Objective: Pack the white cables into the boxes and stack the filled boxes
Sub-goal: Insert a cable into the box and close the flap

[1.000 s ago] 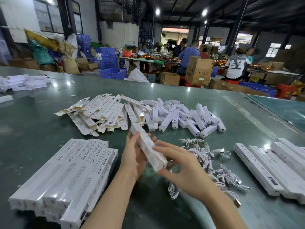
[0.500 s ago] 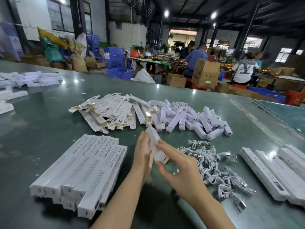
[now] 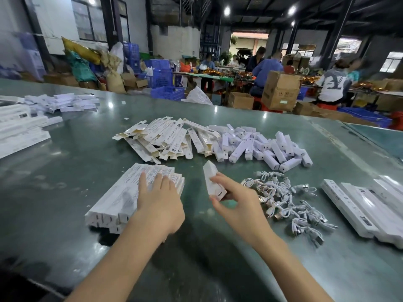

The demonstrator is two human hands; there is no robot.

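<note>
My right hand (image 3: 237, 203) pinching one long white box (image 3: 212, 182) by its near end, my left hand (image 3: 160, 199) resting flat, fingers straight, on the stack of filled boxes (image 3: 122, 197), white cables (image 3: 290, 201) lying heaped just right.

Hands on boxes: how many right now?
2. The left hand rests flat on the stack of filled boxes; the right hand holds one white box beside the white cables.

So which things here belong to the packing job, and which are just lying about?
Job: held box in right hand; left hand on filled stack; white cables; flat cartons.
Lying about: blue crates; cardboard box.
</note>
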